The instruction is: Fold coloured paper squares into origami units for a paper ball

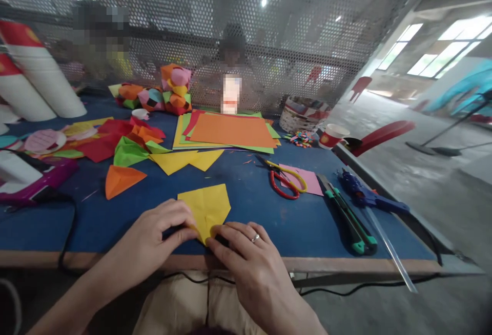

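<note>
A folded piece of yellow paper (pixel 207 203) lies at the table's front edge, its narrow tip pointing toward me. My left hand (pixel 169 227) pinches its lower left side between thumb and fingers. On the lower right side, my right hand (pixel 246 248), with a ring on one finger, grips the paper near the tip, thumb and fingers close together. Beyond it lie folded yellow paper pieces (pixel 184 161), a green folded piece (pixel 129 151) and an orange folded piece (pixel 122 179).
Scissors (pixel 290 180) rest partly on pink paper (pixel 313 184). Cutters (pixel 348 217) and a blue glue gun (pixel 357 191) with a clear glue stick lie right. Behind are a coloured paper stack (pixel 230 131), a basket (pixel 302 112) and a paper cup (pixel 332 135). Cup stacks (pixel 49 79) stand left.
</note>
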Available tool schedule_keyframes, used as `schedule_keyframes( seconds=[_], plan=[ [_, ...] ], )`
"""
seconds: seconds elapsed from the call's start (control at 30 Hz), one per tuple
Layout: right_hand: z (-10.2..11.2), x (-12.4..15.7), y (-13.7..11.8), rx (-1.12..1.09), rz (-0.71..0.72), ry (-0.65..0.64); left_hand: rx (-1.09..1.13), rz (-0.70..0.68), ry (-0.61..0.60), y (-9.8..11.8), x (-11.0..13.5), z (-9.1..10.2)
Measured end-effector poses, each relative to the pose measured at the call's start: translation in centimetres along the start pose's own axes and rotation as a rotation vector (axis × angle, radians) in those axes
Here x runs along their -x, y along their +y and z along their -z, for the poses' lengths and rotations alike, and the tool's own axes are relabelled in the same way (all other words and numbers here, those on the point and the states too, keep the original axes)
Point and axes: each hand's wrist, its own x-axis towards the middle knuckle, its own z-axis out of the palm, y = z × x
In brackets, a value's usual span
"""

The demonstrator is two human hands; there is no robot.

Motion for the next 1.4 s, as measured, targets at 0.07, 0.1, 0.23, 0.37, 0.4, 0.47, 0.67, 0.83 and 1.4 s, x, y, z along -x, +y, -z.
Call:
schedule_keyframes(
  seconds=[0.07, 0.1, 0.23, 0.37, 0.4, 0.47, 0.67, 0.83, 1.4],
  plan=[
    [-0.1, 0.2, 0.2, 0.004, 0.022, 0.014, -0.013, 0.035, 0.006, 0.0, -0.4, -0.4],
    [-0.1, 0.3, 0.2, 0.004, 0.028, 0.016, -0.021, 0.054, 0.010, 0.0, -0.6, -0.6],
    [-0.3, 0.6, 0.3, 0.005, 0.040, 0.011, -0.059, 0.112, 0.028, 0.1, -0.7, -1.4],
    [-0.4, 0.8, 0.5, -0.019, 0.044, -0.005, -0.080, 0.146, 0.064, 0.3, -0.5, -2.0],
    [-0.4, 0.8, 0.6, -0.021, 0.048, -0.009, -0.083, 0.152, 0.073, 0.4, -0.5, -2.1],
    [-0.4, 0.9, 0.6, -0.019, 0.056, -0.011, -0.088, 0.166, 0.084, 0.5, -0.4, -2.2],
    [-0.5, 0.7, 0.9, -0.012, 0.098, 0.032, -0.103, 0.233, 0.081, 1.1, -0.2, -2.4],
    [-0.5, 0.7, 0.9, -0.030, 0.092, 0.063, -0.105, 0.296, 0.084, 1.4, -0.1, -2.4],
    [-0.6, -0.3, 0.2, 0.003, 0.034, 0.068, -0.144, 0.423, 0.113, 0.7, 0.4, -2.4]
  ],
)
